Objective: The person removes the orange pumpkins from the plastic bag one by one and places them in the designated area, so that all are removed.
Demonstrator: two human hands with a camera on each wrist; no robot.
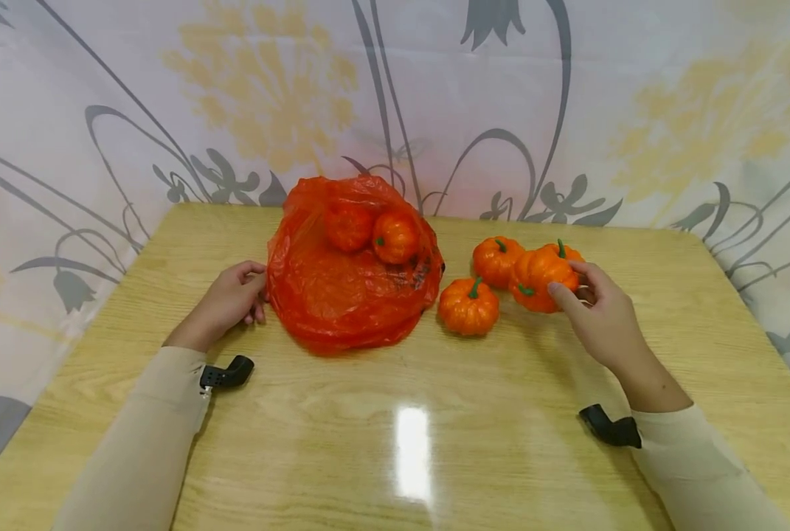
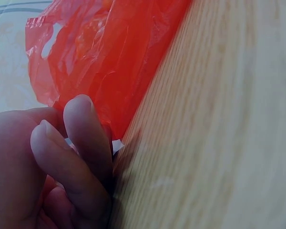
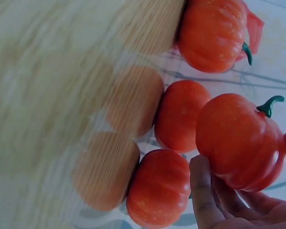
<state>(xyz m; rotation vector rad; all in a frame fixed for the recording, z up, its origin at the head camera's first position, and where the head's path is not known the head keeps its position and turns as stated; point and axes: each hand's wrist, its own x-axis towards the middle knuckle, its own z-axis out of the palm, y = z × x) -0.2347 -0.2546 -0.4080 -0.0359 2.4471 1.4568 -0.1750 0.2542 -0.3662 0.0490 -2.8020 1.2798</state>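
My right hand (image 1: 597, 313) holds a small orange pumpkin (image 1: 537, 280) with a green stem, thumb on one side and fingers on the other. In the right wrist view this pumpkin is raised off the table. Three more pumpkins stand close by: one in front (image 1: 469, 307), one behind (image 1: 496, 262), and another (image 1: 572, 253) partly hidden by the held one. A red, see-through plastic bag (image 1: 341, 317) lies spread to the left with two pumpkins (image 1: 395, 237) in it. At the bag's left edge, my left hand (image 1: 230, 299) pinches the plastic, its other fingers curled near the tabletop.
The wooden table (image 1: 341, 442) ends at the back against a floral-patterned cloth (image 1: 421, 96). Black wrist devices (image 1: 227, 372) sit at both sleeve cuffs. A bright light reflection shows on the front of the table.
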